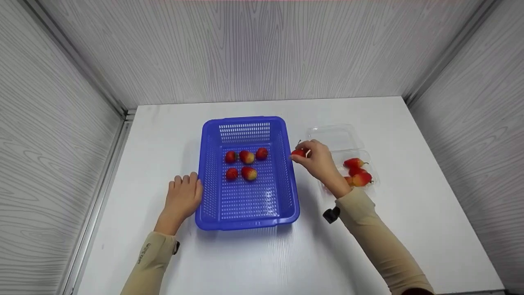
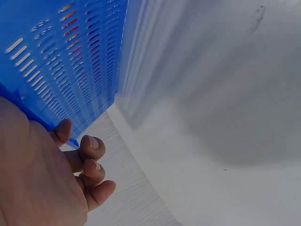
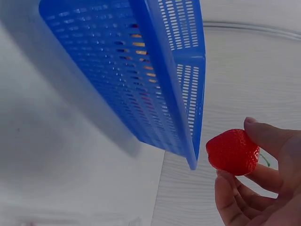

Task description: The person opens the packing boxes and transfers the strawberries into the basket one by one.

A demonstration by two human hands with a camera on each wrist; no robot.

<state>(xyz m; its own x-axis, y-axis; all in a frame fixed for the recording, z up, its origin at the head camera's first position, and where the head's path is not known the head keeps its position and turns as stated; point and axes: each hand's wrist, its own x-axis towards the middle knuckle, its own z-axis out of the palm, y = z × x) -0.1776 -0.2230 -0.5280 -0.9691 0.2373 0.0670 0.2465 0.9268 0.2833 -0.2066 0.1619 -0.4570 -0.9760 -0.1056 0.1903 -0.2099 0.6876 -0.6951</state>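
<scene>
The blue basket (image 1: 247,224) lies at 9 o'clock from the red strawberry (image 1: 300,153) that your right hand (image 1: 321,164) pinches.
Leftmost, your left hand (image 1: 182,197) grips the basket's 9 o'clock rim with curled fingers. The basket's long axis runs 12 to 6 on the white table (image 1: 245,258), five fruits (image 1: 247,157) inside, toward 12. Your strawberry sits just outside the 2 o'clock rim, apart from it, between thumb and fingertips, stem end toward your palm. Near 4 o'clock from those fingers, a clear tray (image 1: 374,174) holds more red-yellow fruit (image 1: 354,163), its lid (image 1: 335,137) open toward 12; wood-grain walls (image 1: 245,49) bound the table.
</scene>
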